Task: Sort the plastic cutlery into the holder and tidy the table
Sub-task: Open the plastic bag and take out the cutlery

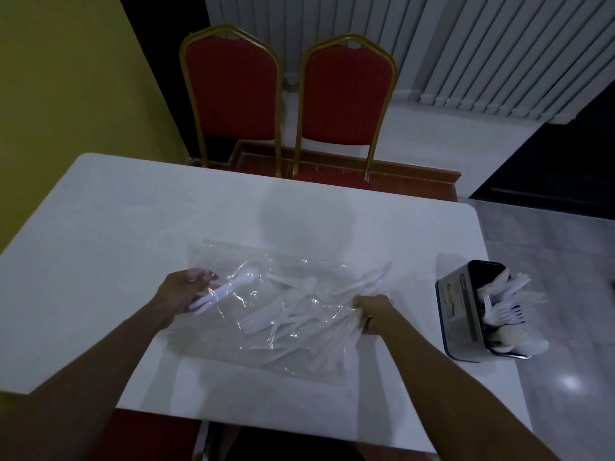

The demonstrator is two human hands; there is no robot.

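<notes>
A clear plastic bag (266, 261) lies flat in the middle of the white table (133, 211), with several white plastic spoons, forks and knives (299, 314) inside it. My left hand (181, 291) holds a few white pieces of cutlery (216, 292) at the bag's left edge. My right hand (374, 312) grips the bag's right side together with some cutlery. At the table's right edge stands a dark metal holder (461, 311) with several white forks and spoons (506, 311) standing in it.
Two red chairs with gold frames (346, 94) stand pushed in at the far side of the table. A yellow wall is to the left, a grey tiled floor to the right. The holder sits close to the table's right edge.
</notes>
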